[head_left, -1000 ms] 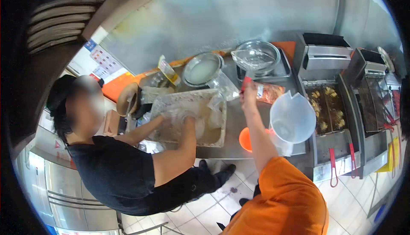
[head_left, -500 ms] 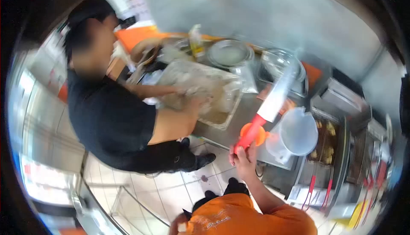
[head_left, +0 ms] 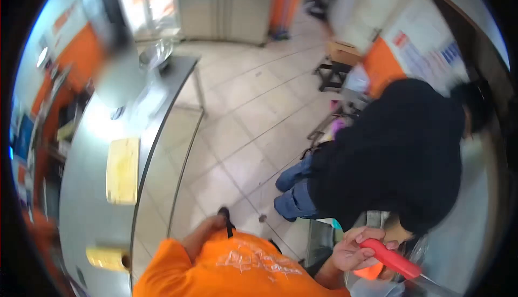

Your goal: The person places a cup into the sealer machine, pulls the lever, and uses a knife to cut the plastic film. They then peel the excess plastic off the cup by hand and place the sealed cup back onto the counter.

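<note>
My right hand [head_left: 350, 251] is closed round the red handle of a knife [head_left: 391, 257] at the lower right. Its blade points down and right, out towards the dark edge of the view. Just under the hand lie an orange item [head_left: 369, 271] and the top of a translucent plastic container [head_left: 377, 288]. My left hand [head_left: 214, 223] is low by my waist, beside a dark strap or shoe. Its fingers are too blurred to make out.
A person in a black top [head_left: 394, 151] stands close on the right. On the left, a steel table [head_left: 81, 189] bears a cutting board [head_left: 123, 170], a yellow roll [head_left: 108, 258] and a metal bowl [head_left: 156, 54]. Tiled floor [head_left: 243, 130] runs between them.
The view has swung left, away from the counter with trays and pans, to the steel table and floor. The red-handled knife is still in my right hand, now pointing down and right.
</note>
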Demonstrator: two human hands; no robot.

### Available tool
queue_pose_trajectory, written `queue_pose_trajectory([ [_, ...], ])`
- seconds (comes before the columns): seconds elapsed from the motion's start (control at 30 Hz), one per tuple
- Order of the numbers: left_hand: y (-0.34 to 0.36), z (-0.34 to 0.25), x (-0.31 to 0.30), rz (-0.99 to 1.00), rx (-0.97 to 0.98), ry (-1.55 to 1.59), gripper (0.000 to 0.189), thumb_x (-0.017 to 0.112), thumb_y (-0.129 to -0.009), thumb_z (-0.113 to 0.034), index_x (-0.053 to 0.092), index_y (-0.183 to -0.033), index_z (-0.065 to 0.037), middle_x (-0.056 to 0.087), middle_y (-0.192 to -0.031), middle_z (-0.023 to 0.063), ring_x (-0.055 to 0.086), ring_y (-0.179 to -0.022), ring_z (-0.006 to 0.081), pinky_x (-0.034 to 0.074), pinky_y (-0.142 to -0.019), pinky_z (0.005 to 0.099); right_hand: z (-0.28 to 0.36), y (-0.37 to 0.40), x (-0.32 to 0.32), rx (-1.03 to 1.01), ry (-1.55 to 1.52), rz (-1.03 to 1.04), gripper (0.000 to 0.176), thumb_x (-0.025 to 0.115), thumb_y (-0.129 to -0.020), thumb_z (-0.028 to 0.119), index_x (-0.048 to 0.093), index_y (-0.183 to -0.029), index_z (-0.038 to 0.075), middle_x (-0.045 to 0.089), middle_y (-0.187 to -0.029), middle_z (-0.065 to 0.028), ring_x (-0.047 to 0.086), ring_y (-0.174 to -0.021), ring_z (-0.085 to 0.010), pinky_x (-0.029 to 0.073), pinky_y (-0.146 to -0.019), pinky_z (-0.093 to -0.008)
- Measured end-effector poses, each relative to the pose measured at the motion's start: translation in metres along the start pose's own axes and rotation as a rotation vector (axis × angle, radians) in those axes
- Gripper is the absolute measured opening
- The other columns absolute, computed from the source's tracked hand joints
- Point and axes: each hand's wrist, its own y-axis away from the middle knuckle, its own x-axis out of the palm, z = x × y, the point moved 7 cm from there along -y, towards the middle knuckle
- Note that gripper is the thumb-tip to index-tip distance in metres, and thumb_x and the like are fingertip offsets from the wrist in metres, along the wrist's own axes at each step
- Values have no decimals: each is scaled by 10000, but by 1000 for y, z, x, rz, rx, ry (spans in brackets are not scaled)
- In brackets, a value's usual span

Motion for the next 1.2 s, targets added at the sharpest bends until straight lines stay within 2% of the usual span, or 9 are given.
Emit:
queue_pose_trajectory([
  [0.03, 50, -46, -62, 175, 32, 61, 374, 556, -884, -336, 728, -966, -14, 672, -1117, 239, 658, -1024, 357, 521, -855, 458, -19, 2, 38, 32, -26, 98, 424, 554, -1002, 289, 289, -1281, 113, 448, -788, -110, 415, -501, -139, 381, -421, -226],
  [0.1, 75, -43, -123, 80, -92, 248, 330, 552, -879, -276, 724, -951, -5, 680, -1045, 245, 670, -956, 338, 516, -799, 455, -49, 6, 104, 94, -111, 257, 395, 517, -1020, 287, 274, -1278, 113, 453, -777, -113, 407, -511, -137, 364, -416, -222],
  [0.17, 44, -13, -140, -42, 151, 132, 364, 548, -907, -315, 705, -1038, -14, 681, -1056, 238, 656, -996, 338, 509, -845, 415, -100, 13, 156, 206, -123, 354, 458, 557, -998, 322, 267, -1283, 111, 462, -775, -115, 407, -521, -130, 359, -423, -217],
  [0.23, 84, -40, -213, -135, -14, 601, 420, 547, -937, -382, 657, -1150, -37, 686, -1080, 197, 640, -1024, 320, 494, -885, 379, -138, 24, 199, 359, -127, 468, 505, 584, -977, 355, 267, -1280, 104, 498, -788, -122, 420, -529, -124, 370, -431, -229],
  [0.3, 72, -57, -254, -144, 156, 741, 397, 532, -973, -375, 607, -1224, -77, 647, -984, 31, 585, -876, 136, 479, -740, 324, -169, 33, 240, 479, -227, 630, 466, 571, -989, 303, 237, -1243, 99, 533, -801, -136, 469, -550, -150, 421, -474, -272],
  [0.57, -24, -128, -421, -152, 449, 903, 382, 506, -1008, -334, 618, -1221, -38, 668, -1132, 101, 608, -1056, 199, 475, -933, 339, -345, 39, 323, 1028, -459, 865, 384, 546, -995, 154, 287, -1268, 77, 565, -875, -125, 523, -586, -146, 399, -499, -240],
  [0.7, -93, -117, -494, -141, 415, 738, 384, 515, -1004, -325, 620, -1225, -30, 667, -1139, 105, 607, -1090, 202, 467, -965, 341, -463, 14, 352, 1279, -488, 907, 363, 506, -1015, 133, 286, -1300, 87, 557, -876, -106, 506, -567, -119, 394, -475, -226],
  [1.07, -181, -16, -747, -247, 146, 1221, 342, 513, -990, -252, 608, -1264, -69, 649, -1160, 20, 577, -1058, 138, 459, -931, 286, -720, -80, 541, 1435, -451, 1176, 383, 497, -1021, 144, 277, -1324, 65, 563, -909, -86, 548, -632, -119, 447, -529, -244],
  [1.2, -235, 41, -833, -226, 111, 847, 353, 516, -991, -282, 619, -1257, -74, 662, -1155, 54, 619, -999, 138, 494, -891, 301, -801, -98, 599, 1409, -379, 1192, 375, 564, -990, 173, 356, -1279, 56, 590, -975, -108, 583, -706, -147, 475, -580, -276],
])
